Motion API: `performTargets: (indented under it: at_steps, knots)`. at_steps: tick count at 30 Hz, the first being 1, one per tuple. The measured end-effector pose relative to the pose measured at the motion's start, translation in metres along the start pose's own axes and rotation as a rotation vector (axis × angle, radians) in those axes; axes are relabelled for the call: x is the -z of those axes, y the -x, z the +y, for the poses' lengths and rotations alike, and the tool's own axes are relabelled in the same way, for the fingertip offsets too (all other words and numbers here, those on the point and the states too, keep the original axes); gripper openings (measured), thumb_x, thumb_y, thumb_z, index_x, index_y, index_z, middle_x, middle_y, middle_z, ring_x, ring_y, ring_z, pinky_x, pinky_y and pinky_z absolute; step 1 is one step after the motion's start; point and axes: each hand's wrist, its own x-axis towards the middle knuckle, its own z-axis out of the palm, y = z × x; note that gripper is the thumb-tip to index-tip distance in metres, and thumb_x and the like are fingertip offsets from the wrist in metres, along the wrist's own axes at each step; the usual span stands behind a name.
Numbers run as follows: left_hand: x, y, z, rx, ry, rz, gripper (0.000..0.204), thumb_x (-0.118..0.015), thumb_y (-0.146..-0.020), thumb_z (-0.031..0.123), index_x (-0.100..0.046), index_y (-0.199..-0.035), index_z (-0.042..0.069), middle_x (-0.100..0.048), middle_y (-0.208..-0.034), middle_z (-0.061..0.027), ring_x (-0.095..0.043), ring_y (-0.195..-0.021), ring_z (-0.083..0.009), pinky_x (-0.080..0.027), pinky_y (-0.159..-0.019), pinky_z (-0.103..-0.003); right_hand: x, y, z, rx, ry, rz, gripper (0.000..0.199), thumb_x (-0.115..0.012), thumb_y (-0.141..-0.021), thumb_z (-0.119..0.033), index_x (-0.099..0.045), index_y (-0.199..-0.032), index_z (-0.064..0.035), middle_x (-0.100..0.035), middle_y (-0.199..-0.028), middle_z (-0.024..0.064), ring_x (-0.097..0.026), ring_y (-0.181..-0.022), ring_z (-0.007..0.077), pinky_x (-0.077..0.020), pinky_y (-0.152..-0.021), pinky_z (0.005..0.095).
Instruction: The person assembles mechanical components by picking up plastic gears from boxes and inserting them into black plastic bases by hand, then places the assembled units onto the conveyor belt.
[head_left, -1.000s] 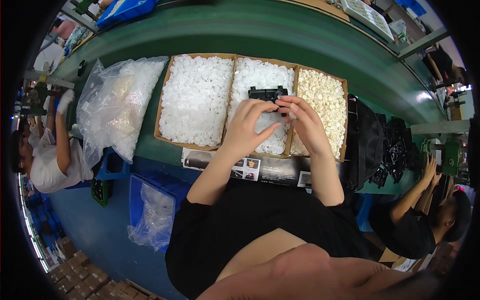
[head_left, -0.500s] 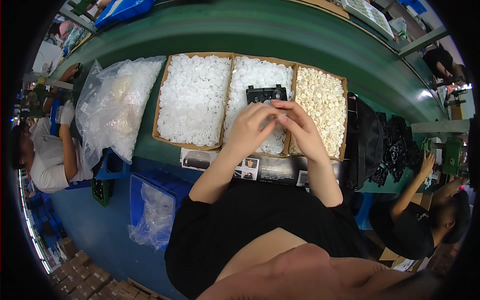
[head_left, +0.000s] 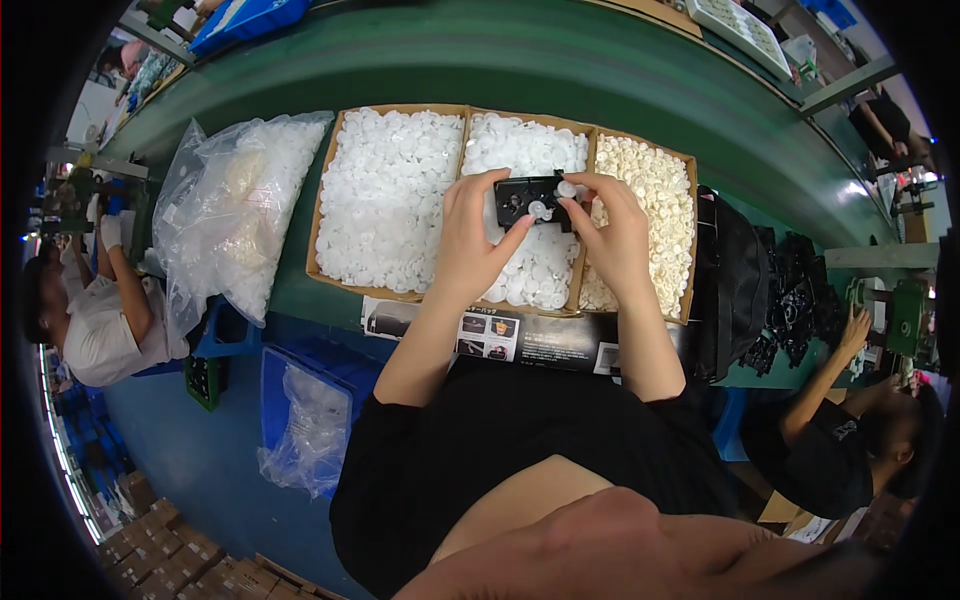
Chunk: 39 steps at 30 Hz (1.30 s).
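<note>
The left hand (head_left: 470,240) and the right hand (head_left: 612,235) are both closed around a small black part (head_left: 530,200). The left hand holds its left end, and the right hand holds its right end. The black part is up in the air between the two hands, just above the middle tray of white caps (head_left: 525,160). The right hand's fingertips (head_left: 572,205) also pinch a small white cap (head_left: 566,188) against the top of the black part. Another white cap (head_left: 537,209) sits on the front of the black part, near the left thumb.

Under the hands is a cardboard box (head_left: 322,200) split into three trays. To the left of the left hand is a tray full of flat white pieces (head_left: 390,200). To the right of the right hand is a tray of cream-coloured caps (head_left: 660,210). The box rests on a green tabletop (head_left: 520,70).

Further left of the left hand lies a big clear bag (head_left: 235,215) stuffed with white pieces. Further right of the right hand is a pile of black parts (head_left: 760,290). Below the hands, at the near edge of the tabletop, is a flat black carton with pictures (head_left: 540,340).

Another person (head_left: 90,320) sits far off to the left. One more person (head_left: 850,440) works far to the right.
</note>
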Motion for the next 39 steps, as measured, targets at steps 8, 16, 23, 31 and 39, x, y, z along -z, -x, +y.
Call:
performTargets:
  at_steps: [8,16,23,31,39]
  knots:
    - [-0.009,0.008,-0.013,-0.014,-0.077,-0.099,0.057,-0.073,-0.09,0.012,-0.051,-0.142,0.005,-0.065,-0.134,-0.0102,-0.051,-0.132,-0.0321,-0.042,-0.111,-0.043,-0.015,-0.003,0.005,0.126,0.071,-0.071,0.024,-0.078,-0.087,-0.007,-0.079,-0.111,-0.0082,-0.076,-0.103,0.005,-0.065,-0.089,0.0198,-0.0487,-0.092,0.0323]
    - [-0.008,0.009,-0.013,0.016,-0.093,-0.131,0.058,-0.074,-0.089,0.014,-0.051,-0.142,0.005,-0.064,-0.135,-0.0107,-0.051,-0.132,-0.0325,-0.042,-0.112,-0.043,-0.016,0.004,0.015,0.25,0.123,-0.045,0.02,-0.077,-0.088,-0.012,-0.081,-0.108,-0.0095,-0.077,-0.107,0.0036,-0.067,-0.095,0.0196,-0.0445,-0.101,0.0343]
    - [-0.009,0.009,-0.012,-0.075,-0.189,-0.155,0.057,-0.075,-0.087,0.013,-0.055,-0.139,0.008,-0.064,-0.134,-0.0081,-0.051,-0.134,-0.0323,-0.041,-0.113,-0.043,0.006,0.017,0.012,0.232,0.202,0.032,0.022,-0.075,-0.088,-0.013,-0.077,-0.11,-0.0101,-0.076,-0.111,0.0004,-0.065,-0.1,0.0187,-0.0444,-0.101,0.0353]
    - [-0.002,0.006,0.0,-0.068,-0.097,-0.205,0.048,-0.078,-0.081,0.007,-0.066,-0.127,0.01,-0.064,-0.127,-0.0075,-0.057,-0.122,-0.0299,-0.044,-0.11,-0.04,0.086,0.063,0.053,-0.078,0.235,0.412,0.024,-0.071,-0.09,-0.009,-0.073,-0.114,-0.0054,-0.074,-0.108,0.0067,-0.066,-0.098,0.0266,-0.0518,-0.092,0.0362]
    - [0.015,-0.042,0.016,-0.126,0.028,-0.212,0.044,-0.079,-0.082,0.001,-0.066,-0.124,0.006,-0.064,-0.125,-0.0091,-0.061,-0.115,-0.0275,-0.047,-0.105,-0.037,0.113,0.092,0.074,-0.375,0.223,0.336,0.026,-0.066,-0.093,-0.005,-0.07,-0.118,-0.0025,-0.073,-0.111,0.0111,-0.067,-0.101,0.0297,-0.0535,-0.094,0.0365]
